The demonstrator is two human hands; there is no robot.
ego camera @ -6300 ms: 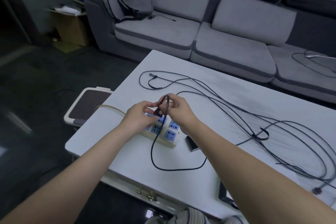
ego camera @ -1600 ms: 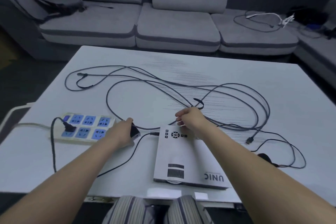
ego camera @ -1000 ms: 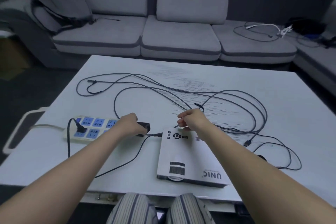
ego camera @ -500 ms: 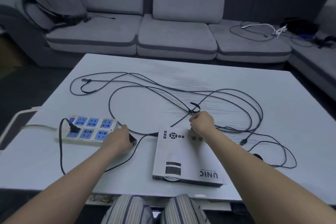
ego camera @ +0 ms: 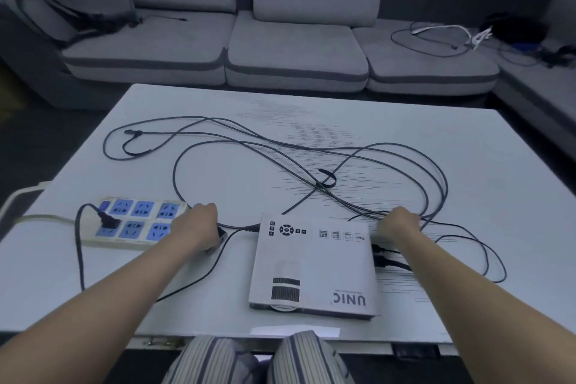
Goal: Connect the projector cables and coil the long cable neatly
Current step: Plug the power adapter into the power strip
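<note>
Since half a second ago the right hand [ego camera: 399,224] has slid from the projector's far edge out to its far right corner, while the left hand [ego camera: 199,229] has stayed beside the power strip

At the centre of the near table [ego camera: 467,146] lies the white projector [ego camera: 311,265], flat, its printed UNIC mark reading upside down toward the viewer. A thin black power lead [ego camera: 237,227] meets its far left corner; the left hand sits just left of that lead, fingers curled over a small dark adapter [ego camera: 220,234] that shows only at its edge. Whether the hand truly grips it or merely covers it cannot be told

The right hand rests just off the projector's far right corner, knuckles up, fingers bent down onto the strands of the long cable [ego camera: 280,153] that pass there; the fingertips are hidden, so a firm hold cannot be confirmed. Two dark plugs [ego camera: 386,256] lie against the projector's right side, just beside the right forearm

From the right hand the long cable spreads away in loose overlapping loops across the far half of the table, with a dark strap [ego camera: 325,179] around a crossing of strands near the middle and one end lying far left

Left of the left hand, touching distance away, the power strip [ego camera: 134,221] with blue sockets carries one black plug [ego camera: 109,221]

Beyond the table stands a grey sofa [ego camera: 296,50] with more cords [ego camera: 436,37] on its right seat
</note>
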